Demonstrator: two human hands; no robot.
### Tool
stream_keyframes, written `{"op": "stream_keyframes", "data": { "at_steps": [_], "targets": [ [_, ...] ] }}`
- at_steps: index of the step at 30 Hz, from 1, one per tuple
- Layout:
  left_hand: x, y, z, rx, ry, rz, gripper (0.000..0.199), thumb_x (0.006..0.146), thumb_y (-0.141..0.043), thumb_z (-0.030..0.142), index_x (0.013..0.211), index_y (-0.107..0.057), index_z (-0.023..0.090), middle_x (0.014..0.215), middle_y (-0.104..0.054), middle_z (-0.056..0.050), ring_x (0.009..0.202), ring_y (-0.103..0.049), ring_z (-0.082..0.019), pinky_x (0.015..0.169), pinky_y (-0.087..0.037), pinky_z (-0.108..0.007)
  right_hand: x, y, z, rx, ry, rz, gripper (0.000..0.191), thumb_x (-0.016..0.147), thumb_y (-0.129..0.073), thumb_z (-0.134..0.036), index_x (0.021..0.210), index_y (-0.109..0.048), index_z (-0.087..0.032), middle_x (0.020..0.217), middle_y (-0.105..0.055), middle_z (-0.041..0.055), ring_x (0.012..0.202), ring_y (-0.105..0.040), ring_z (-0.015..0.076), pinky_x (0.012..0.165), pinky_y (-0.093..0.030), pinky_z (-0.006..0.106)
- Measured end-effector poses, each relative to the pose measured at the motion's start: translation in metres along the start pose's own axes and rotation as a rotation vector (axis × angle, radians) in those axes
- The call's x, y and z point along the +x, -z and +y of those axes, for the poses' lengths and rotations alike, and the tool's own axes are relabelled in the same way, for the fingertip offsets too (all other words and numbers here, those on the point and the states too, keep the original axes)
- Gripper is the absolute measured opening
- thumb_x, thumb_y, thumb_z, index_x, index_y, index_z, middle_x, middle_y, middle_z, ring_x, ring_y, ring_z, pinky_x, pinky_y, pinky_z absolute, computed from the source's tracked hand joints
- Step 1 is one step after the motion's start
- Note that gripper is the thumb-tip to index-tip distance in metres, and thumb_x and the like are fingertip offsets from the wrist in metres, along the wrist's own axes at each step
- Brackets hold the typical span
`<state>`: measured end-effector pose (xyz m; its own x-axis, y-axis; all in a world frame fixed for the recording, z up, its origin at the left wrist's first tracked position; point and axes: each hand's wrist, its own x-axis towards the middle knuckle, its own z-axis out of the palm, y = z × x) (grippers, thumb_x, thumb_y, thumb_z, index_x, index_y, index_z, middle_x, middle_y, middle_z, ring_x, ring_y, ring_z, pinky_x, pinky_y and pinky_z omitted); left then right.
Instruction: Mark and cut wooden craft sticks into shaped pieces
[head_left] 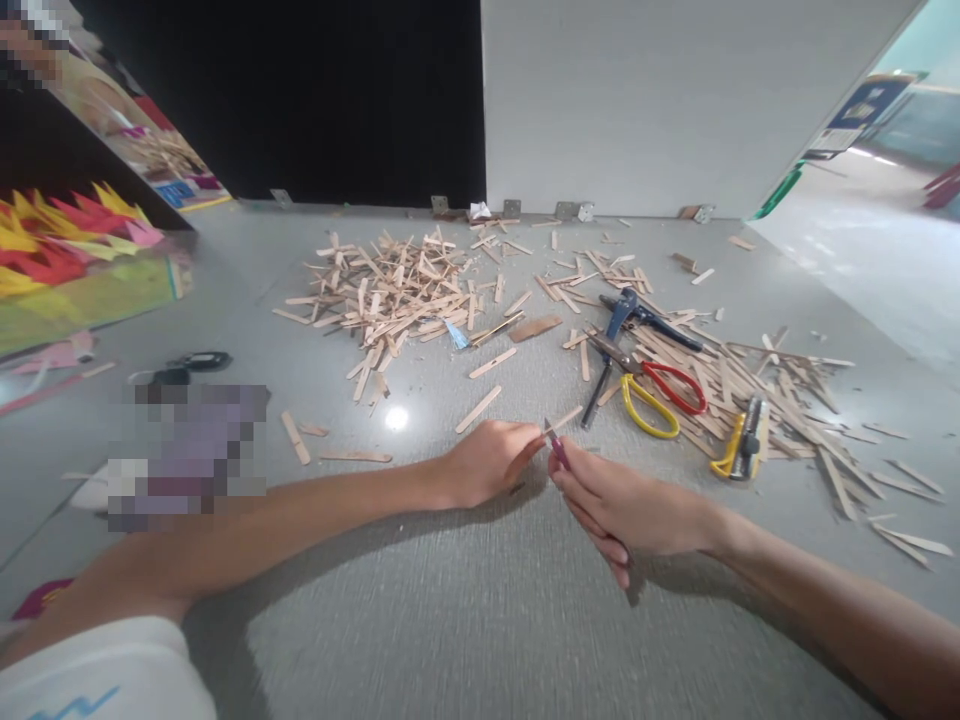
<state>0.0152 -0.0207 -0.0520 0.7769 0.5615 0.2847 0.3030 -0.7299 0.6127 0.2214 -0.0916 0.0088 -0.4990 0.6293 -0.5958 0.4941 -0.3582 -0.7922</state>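
My left hand (487,465) is closed in a pinch on a thin wooden craft stick (566,419), whose far end points up to the right. My right hand (626,500) is wrapped round a small purple-handled blade tool (559,448). Its dark metal tip meets the stick just beyond my left fingertips. Most of the tool is hidden in my palm, so I cannot tell its exact kind. Beyond my right hand lie scissors (651,405) with one red and one yellow handle, a blue glue gun (634,315) and a yellow box cutter (742,440).
A heap of craft sticks (397,290) lies at the back left, and a second pile of sticks (720,375) at the right. Black and white panels (637,110) stand behind. At the left is a box with red and yellow paper points (82,270).
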Motion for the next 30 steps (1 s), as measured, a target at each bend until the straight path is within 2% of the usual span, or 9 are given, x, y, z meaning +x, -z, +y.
{"op": "stream_keyframes", "data": {
  "at_steps": [3, 5, 7, 12, 18, 22, 24, 28, 30],
  "targets": [
    [-0.001, 0.001, 0.000, -0.009, 0.013, -0.004, 0.071, 0.115, -0.010, 0.060, 0.080, -0.057, 0.020, 0.066, -0.056, 0.001, 0.057, -0.052, -0.014, 0.060, -0.042, -0.026, 0.007, -0.018, 0.007, 0.121, 0.034, 0.051, 0.030, 0.111, -0.038, -0.053, 0.095, -0.031, -0.028, 0.055, -0.044, -0.0145, 0.036, -0.049, 0.0099, 0.037, -0.047, 0.021],
    [-0.001, 0.002, 0.000, -0.010, 0.015, -0.002, 0.070, 0.115, -0.011, 0.059, 0.081, -0.058, 0.020, 0.065, -0.056, 0.001, 0.056, -0.052, -0.014, 0.061, -0.043, -0.026, 0.009, -0.020, 0.007, 0.173, 0.052, 0.059, 0.031, 0.111, -0.041, -0.054, 0.096, -0.030, -0.029, 0.059, -0.044, -0.0150, 0.037, -0.048, 0.0088, 0.037, -0.048, 0.020],
    [-0.001, 0.002, 0.000, -0.006, 0.009, 0.004, 0.069, 0.115, -0.013, 0.058, 0.082, -0.059, 0.020, 0.066, -0.057, 0.001, 0.057, -0.053, -0.014, 0.061, -0.043, -0.026, 0.008, -0.014, 0.004, 0.189, 0.061, 0.042, 0.034, 0.110, -0.043, -0.058, 0.098, -0.031, -0.028, 0.060, -0.042, -0.0158, 0.035, -0.045, 0.0074, 0.036, -0.050, 0.020],
    [0.000, 0.000, -0.001, 0.015, -0.020, 0.022, 0.067, 0.116, -0.013, 0.055, 0.082, -0.059, 0.020, 0.069, -0.061, -0.002, 0.059, -0.055, -0.015, 0.061, -0.042, -0.027, 0.005, 0.004, 0.000, 0.203, 0.058, -0.105, 0.038, 0.107, -0.044, -0.063, 0.096, -0.032, -0.028, 0.058, -0.041, -0.0167, 0.034, -0.039, 0.0060, 0.036, -0.053, 0.022],
    [-0.001, -0.002, -0.001, 0.024, -0.042, 0.033, 0.065, 0.117, -0.014, 0.051, 0.082, -0.058, 0.020, 0.068, -0.061, -0.001, 0.057, -0.055, -0.015, 0.061, -0.043, -0.027, 0.008, -0.021, 0.005, 0.121, 0.016, 0.086, 0.025, 0.112, -0.039, -0.049, 0.100, -0.031, -0.028, 0.058, -0.044, -0.0158, 0.034, -0.051, 0.0084, 0.033, -0.039, 0.017],
    [-0.002, -0.002, -0.001, 0.048, -0.058, 0.036, 0.062, 0.118, -0.015, 0.046, 0.083, -0.059, 0.020, 0.068, -0.061, -0.001, 0.057, -0.056, -0.015, 0.061, -0.043, -0.027, 0.006, -0.021, 0.003, 0.080, 0.011, 0.089, 0.019, 0.113, -0.036, -0.042, 0.102, -0.033, -0.027, 0.053, -0.045, -0.0159, 0.035, -0.053, 0.0105, 0.035, -0.039, 0.018],
    [-0.003, -0.002, -0.001, 0.063, -0.068, 0.035, 0.058, 0.118, -0.016, 0.042, 0.085, -0.058, 0.020, 0.069, -0.062, -0.001, 0.058, -0.057, -0.016, 0.061, -0.043, -0.027, 0.004, -0.008, 0.000, 0.061, 0.014, 0.031, 0.021, 0.113, -0.035, -0.042, 0.099, -0.033, -0.027, 0.050, -0.044, -0.0157, 0.034, -0.052, 0.0105, 0.035, -0.039, 0.017],
    [-0.005, -0.003, -0.002, 0.081, -0.088, 0.025, 0.044, 0.116, -0.025, 0.033, 0.087, -0.056, 0.020, 0.072, -0.064, -0.002, 0.061, -0.059, -0.016, 0.060, -0.043, -0.027, 0.001, 0.016, -0.007, 0.064, -0.009, -0.227, 0.019, 0.112, -0.034, -0.037, 0.096, -0.036, -0.028, 0.048, -0.041, -0.0165, 0.032, -0.046, 0.0103, 0.038, -0.045, 0.020],
    [-0.006, -0.004, -0.002, 0.079, -0.085, 0.028, 0.039, 0.114, -0.028, 0.027, 0.088, -0.055, 0.020, 0.073, -0.064, -0.002, 0.061, -0.059, -0.016, 0.060, -0.043, -0.026, 0.002, 0.015, -0.009, 0.009, -0.025, -0.200, 0.020, 0.112, -0.034, -0.036, 0.094, -0.034, -0.028, 0.045, -0.043, -0.0156, 0.032, -0.050, 0.0122, 0.037, -0.044, 0.021]
  ]
}}
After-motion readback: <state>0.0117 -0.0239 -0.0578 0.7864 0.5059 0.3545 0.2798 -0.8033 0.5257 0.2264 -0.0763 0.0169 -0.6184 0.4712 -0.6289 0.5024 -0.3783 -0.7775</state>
